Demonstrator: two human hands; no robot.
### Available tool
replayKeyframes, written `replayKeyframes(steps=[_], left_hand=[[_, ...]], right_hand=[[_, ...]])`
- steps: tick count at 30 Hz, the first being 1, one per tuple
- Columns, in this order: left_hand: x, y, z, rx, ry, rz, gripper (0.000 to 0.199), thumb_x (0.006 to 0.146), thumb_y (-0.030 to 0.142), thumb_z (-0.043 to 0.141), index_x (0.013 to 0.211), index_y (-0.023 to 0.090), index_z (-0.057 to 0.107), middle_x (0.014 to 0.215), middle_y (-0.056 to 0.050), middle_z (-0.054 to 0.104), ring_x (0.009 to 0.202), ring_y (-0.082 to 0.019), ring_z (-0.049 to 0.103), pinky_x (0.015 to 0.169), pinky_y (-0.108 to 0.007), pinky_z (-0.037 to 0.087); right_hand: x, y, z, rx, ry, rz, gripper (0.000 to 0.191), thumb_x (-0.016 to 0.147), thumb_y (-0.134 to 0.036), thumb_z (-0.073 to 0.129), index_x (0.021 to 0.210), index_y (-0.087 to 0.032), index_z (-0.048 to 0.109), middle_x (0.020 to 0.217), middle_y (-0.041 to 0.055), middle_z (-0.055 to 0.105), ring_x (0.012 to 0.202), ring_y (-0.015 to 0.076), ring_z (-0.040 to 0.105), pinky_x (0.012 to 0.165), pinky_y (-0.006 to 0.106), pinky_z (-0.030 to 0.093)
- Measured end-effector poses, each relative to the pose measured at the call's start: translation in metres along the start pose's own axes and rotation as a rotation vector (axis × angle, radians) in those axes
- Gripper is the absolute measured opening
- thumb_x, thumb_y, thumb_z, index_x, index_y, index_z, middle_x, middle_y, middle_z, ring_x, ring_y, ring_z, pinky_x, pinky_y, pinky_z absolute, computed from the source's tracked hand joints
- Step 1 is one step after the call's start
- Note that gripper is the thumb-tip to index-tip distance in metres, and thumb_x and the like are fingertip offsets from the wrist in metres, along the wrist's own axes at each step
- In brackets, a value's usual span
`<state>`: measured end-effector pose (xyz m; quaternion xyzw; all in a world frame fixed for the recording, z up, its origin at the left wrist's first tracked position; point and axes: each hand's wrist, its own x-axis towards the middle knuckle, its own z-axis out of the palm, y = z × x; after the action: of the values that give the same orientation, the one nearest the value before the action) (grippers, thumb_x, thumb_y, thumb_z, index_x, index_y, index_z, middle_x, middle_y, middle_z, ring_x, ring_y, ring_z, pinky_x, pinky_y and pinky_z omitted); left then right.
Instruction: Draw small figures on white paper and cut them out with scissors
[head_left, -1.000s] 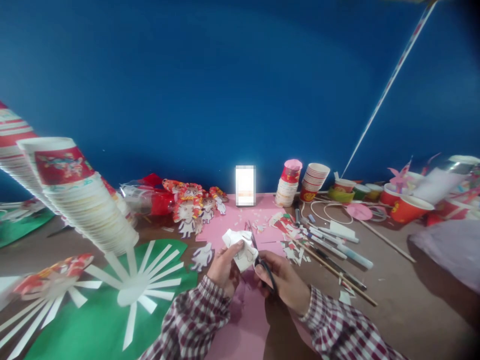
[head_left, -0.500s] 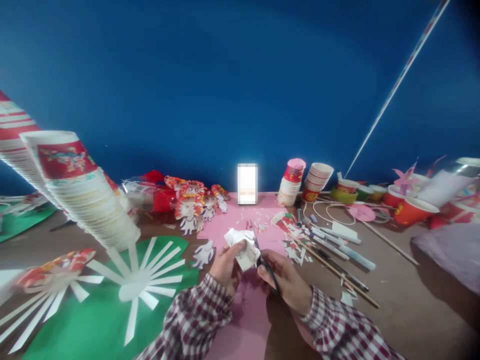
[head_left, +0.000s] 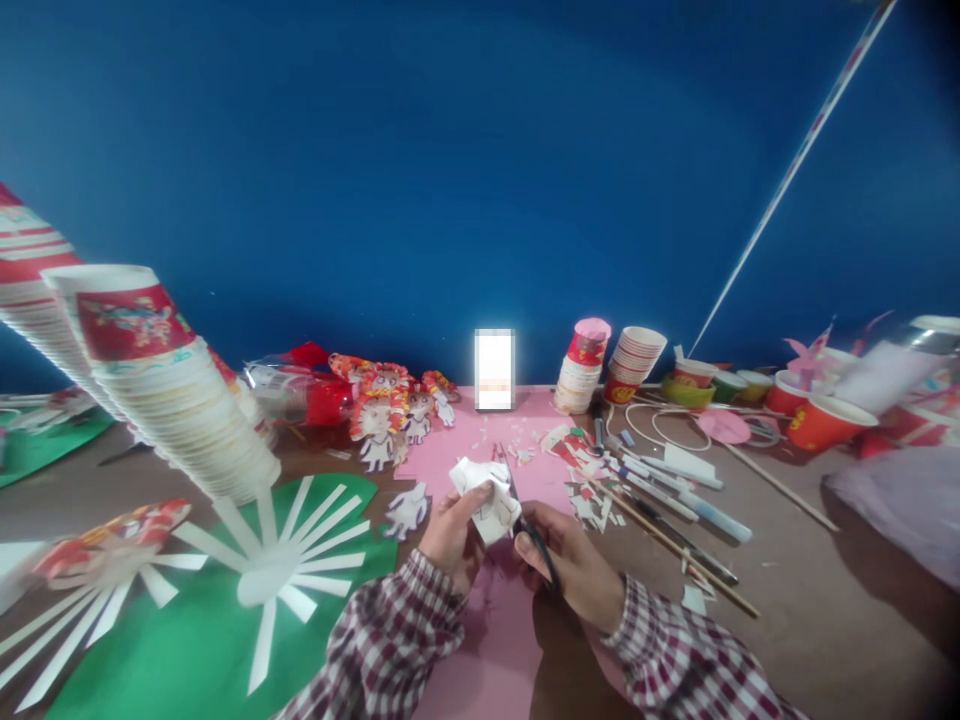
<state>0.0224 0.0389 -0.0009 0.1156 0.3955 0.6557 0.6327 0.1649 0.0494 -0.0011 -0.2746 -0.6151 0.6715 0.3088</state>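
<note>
My left hand (head_left: 456, 535) pinches a piece of white paper (head_left: 491, 507) with dark drawn lines, thumb on top. Black-handled scissors (head_left: 546, 560) are gripped in my right hand (head_left: 574, 562), their blades pointing up and away along the paper's right edge. Both hands are over pink paper (head_left: 480, 660). Just left of them lies a white cut-out figure (head_left: 407, 512). Whether the blades are cutting into the paper cannot be made out.
Coloured cut-out figures (head_left: 379, 410) stand behind to the left. Stacked paper cups (head_left: 187, 400) lean at the left beside green paper (head_left: 180, 640) with white strips. Paper scraps (head_left: 592, 500), pens (head_left: 660, 490) and a wooden stick (head_left: 675, 548) lie right; more cups (head_left: 829, 420) stand beyond.
</note>
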Motion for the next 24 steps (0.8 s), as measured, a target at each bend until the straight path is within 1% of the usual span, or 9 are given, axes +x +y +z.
replayKeyframes(steps=[6, 12, 17, 24], left_hand=[[0.0008, -0.0002, 0.0006, -0.009, -0.001, 0.020, 0.030, 0.059, 0.026, 0.075, 0.082, 0.009, 0.063, 0.066, -0.006, 0.067, 0.057, -0.016, 0.062, 0.057, -0.026, 0.049], [0.0029, -0.0014, -0.0011, 0.006, 0.018, 0.012, 0.030, 0.059, 0.026, 0.075, 0.081, 0.009, 0.064, 0.066, -0.006, 0.067, 0.057, -0.016, 0.062, 0.059, -0.027, 0.049], [0.0030, -0.0003, -0.0021, 0.028, 0.000, -0.002, 0.028, 0.059, 0.027, 0.075, 0.077, 0.009, 0.064, 0.065, -0.008, 0.067, 0.057, -0.018, 0.063, 0.059, -0.029, 0.050], [-0.0025, 0.0013, 0.0030, 0.025, -0.006, 0.016, 0.028, 0.060, 0.025, 0.074, 0.081, 0.009, 0.063, 0.067, -0.007, 0.068, 0.058, -0.017, 0.063, 0.058, -0.028, 0.051]], right_hand=[[-0.0003, -0.0006, 0.0002, 0.005, 0.002, 0.013, 0.032, 0.080, -0.043, 0.058, 0.098, -0.017, 0.052, 0.067, -0.0018, 0.052, 0.051, 0.0073, 0.048, 0.045, 0.018, 0.039], [0.0000, -0.0001, 0.0005, 0.022, -0.003, 0.021, 0.032, 0.080, -0.043, 0.058, 0.099, -0.017, 0.052, 0.068, -0.0013, 0.053, 0.052, 0.0076, 0.049, 0.045, 0.017, 0.039], [-0.0001, -0.0005, 0.0007, 0.031, -0.004, 0.021, 0.032, 0.081, -0.042, 0.058, 0.098, -0.017, 0.052, 0.069, -0.0010, 0.053, 0.052, 0.0074, 0.049, 0.045, 0.018, 0.040], [0.0002, -0.0053, 0.0014, 0.027, 0.030, 0.034, 0.037, 0.079, -0.048, 0.058, 0.095, -0.016, 0.053, 0.067, -0.0014, 0.052, 0.052, 0.0072, 0.050, 0.043, 0.017, 0.041]])
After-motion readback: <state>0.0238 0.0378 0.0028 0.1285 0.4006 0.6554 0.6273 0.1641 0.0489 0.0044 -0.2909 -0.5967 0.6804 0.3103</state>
